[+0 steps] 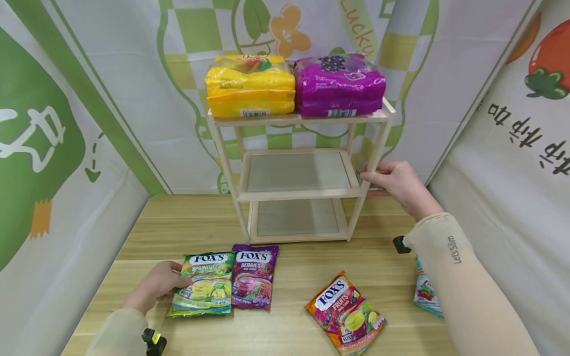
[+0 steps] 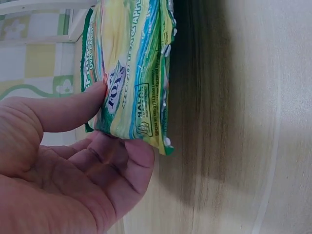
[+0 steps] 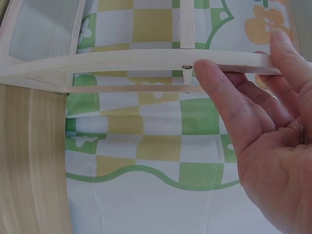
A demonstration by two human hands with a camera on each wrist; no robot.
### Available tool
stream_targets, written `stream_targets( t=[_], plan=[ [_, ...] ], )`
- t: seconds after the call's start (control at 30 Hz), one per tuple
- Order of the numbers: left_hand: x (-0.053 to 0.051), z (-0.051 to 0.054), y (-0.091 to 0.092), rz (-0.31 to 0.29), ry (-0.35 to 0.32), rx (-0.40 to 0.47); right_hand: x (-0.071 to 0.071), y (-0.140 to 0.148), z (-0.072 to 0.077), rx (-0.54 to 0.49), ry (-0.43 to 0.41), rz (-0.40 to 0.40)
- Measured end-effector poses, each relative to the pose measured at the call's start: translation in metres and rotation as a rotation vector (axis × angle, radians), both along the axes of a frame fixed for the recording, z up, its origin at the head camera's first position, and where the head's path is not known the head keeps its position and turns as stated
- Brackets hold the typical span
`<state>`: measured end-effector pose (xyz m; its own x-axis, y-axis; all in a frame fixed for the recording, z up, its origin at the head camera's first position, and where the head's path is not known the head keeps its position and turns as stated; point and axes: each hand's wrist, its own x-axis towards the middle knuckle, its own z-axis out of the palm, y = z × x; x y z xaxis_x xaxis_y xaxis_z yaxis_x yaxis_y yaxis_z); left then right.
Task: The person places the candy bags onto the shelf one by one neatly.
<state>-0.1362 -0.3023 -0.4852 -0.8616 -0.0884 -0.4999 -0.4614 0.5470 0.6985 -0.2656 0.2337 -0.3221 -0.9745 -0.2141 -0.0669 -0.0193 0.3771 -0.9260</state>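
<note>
My left hand [image 1: 161, 283] holds the left edge of a green FOX'S Spring Tea candy bag [image 1: 207, 284]. In the left wrist view, the thumb lies on the front of the bag [image 2: 126, 68] and the fingers curl behind it. A purple FOX'S Berries candy bag [image 1: 253, 278] lies against its right side. My right hand [image 1: 403, 185] grips the right front post of a three-tier wooden shelf [image 1: 300, 194]. Thumb and fingers are round that post [image 3: 126, 61] in the right wrist view.
On the top tier sit a yellow package [image 1: 249, 91] and a purple package [image 1: 340, 89]. An orange-red FOX'S Fruits candy bag [image 1: 347, 314] lies at the table's front. A light-blue bag [image 1: 426, 291] is partly hidden by my right sleeve. Printed cloth walls [image 1: 485, 173] enclose the table.
</note>
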Motion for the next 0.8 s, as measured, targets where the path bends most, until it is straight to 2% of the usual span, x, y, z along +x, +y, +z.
stream_targets(
  t=[0.2,0.5,0.8],
  plan=[
    [0.001,0.006,-0.001,-0.026,0.015,0.016,0.0,0.0,0.0,0.002,0.004,0.0],
    [-0.001,0.014,-0.004,-0.02,0.046,0.084,0.0,0.0,0.0,0.006,0.004,-0.001],
    [0.001,0.026,0.004,0.006,0.077,0.179,0.0,-0.001,-0.001,0.006,0.009,-0.005]
  ],
)
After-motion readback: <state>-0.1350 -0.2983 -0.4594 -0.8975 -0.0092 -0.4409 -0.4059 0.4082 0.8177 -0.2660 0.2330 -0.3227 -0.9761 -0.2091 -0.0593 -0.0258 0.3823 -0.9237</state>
